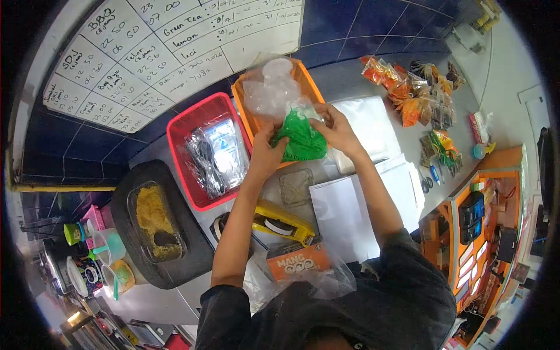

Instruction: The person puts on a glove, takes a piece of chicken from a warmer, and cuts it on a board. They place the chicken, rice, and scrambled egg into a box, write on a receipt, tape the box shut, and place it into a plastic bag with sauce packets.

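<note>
A crowded surface (pixel 344 84) below a dark-tiled wall (pixel 373 29)

The green packet (pixel 302 137), apparently thin plastic, is held over the near end of an orange bin (pixel 241 105). The left hand (pixel 267 153) pinches its left side with thumb and fingers; the right hand (pixel 338 131) pinches its upper right edge. Gripping from both sides probably keeps the soft film spread.

Behind the packet, a clear bag of round whitish pieces (pixel 274 87) rests in the orange bin, whose walls presumably keep it contained. Just left stands a red bin (pixel 177 157) of plastic-wrapped packs (pixel 216 154), seemingly within easy reach.

Nearer the body are a shallow clear tray (pixel 296 188), a yellow tape dispenser (pixel 286 223) and an orange box (pixel 300 262). White sheets (pixel 338 213) lie flat to the right, perhaps to stay tidy.

Farther out, colourful packets (pixel 411 93) sit grouped at the right, while a container of yellow crumbly stuff (pixel 154 213) sits well to the left.
</note>
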Available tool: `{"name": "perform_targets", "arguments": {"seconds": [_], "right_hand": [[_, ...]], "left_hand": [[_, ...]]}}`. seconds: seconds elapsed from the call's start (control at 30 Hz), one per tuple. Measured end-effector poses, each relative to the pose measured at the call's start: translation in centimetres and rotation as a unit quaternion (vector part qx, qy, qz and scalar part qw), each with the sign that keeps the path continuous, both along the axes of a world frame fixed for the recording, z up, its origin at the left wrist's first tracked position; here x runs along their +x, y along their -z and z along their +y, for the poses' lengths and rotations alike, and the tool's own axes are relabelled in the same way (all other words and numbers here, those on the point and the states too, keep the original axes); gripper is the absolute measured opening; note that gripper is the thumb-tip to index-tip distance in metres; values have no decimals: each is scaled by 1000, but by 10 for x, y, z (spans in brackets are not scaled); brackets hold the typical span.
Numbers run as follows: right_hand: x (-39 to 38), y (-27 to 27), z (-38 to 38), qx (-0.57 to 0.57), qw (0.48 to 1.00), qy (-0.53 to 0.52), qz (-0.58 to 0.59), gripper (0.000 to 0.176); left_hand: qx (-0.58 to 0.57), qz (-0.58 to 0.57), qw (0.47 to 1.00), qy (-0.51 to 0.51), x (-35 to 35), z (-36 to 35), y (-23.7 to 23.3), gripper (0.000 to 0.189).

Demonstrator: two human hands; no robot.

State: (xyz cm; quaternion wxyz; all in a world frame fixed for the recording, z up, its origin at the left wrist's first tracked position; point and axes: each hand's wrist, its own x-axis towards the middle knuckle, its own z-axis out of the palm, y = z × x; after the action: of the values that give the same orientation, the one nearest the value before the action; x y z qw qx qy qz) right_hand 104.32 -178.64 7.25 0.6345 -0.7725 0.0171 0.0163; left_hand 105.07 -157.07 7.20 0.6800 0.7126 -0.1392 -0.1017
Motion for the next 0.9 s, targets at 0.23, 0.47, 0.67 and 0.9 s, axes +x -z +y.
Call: {"name": "perform_targets", "arguments": {"seconds": [0.23, 0.47, 0.67, 0.9], "right_hand": [[2, -25, 8, 62, 981, 57, -172, 18], [-10, -55, 14, -19, 983, 90, -161, 16], [-15, -82, 10, -310, 878, 59, -360, 26], [-7, -78, 17, -253, 934, 10, -251, 36]], "left_hand": [[4, 96, 995, 9, 7, 7, -11, 19], [-17, 2, 1000, -25, 12, 10, 8, 14], [39, -27, 999, -18, 11, 13, 5, 15], [105, -33, 994, -1, 6, 15, -19, 16]]}}
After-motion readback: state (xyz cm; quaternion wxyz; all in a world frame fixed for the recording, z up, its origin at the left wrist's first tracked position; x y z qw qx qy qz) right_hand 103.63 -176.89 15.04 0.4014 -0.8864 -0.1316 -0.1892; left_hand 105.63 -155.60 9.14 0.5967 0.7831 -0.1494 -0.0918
